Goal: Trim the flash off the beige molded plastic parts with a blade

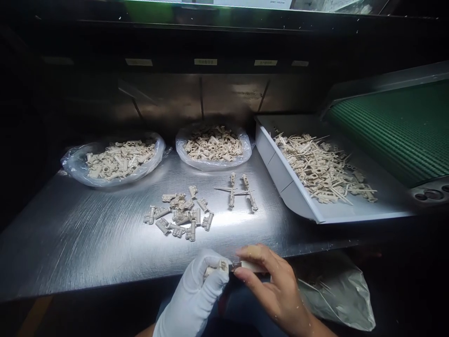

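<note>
My left hand, in a white glove, is closed round a small beige plastic part just past the table's front edge. Bare, with tan tape on one finger, my right hand pinches a knife by its pale handle. The dark, short blade points left and reaches the part or lies right beside it; actual contact cannot be made out. Beyond my hands, a loose pile of beige plastic parts lies on the metal table. To its right are two longer pieces with thin sprues crossing them.
Two clear plastic bags of beige parts stand open at the back. On the right, a grey tray holds many pieces with thin sticks, beside a green conveyor belt. A plastic bag hangs below the front edge at right.
</note>
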Demonstrator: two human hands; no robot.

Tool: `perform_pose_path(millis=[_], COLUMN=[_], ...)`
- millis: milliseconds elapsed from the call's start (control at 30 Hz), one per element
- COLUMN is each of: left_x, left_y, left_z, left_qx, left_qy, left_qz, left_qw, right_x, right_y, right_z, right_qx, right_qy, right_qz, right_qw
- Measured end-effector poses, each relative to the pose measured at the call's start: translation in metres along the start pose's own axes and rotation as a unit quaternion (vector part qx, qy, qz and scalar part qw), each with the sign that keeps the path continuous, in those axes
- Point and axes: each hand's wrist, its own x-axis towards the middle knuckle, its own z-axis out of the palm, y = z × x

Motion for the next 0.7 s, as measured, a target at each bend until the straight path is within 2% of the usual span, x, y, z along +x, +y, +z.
perform_pose_path(millis=[133, 300, 700], left_x=[0.001, 0.001, -0.001], left_y=[0.001, 0.002, 0.01], left_z=[-0.002, 0.0, -0.002], left_qx=[0.078, 0.075, 0.02], left_qy=[0.009, 0.026, 0.027], left_qz=[0.03, 0.034, 0.012], left_qw=[0.997, 0.996, 0.999], right_x=[-0.001, 0.005, 0.008], right_y=[-0.002, -0.006, 0.001], right_z=[0.001, -0.006, -0.019], right_qx=[0.024, 0.062, 0.11], right_qy=[-0.008, -0.104, -0.111], right_qz=[0.048, 0.132, 0.142], right_qw=[0.999, 0.984, 0.977])
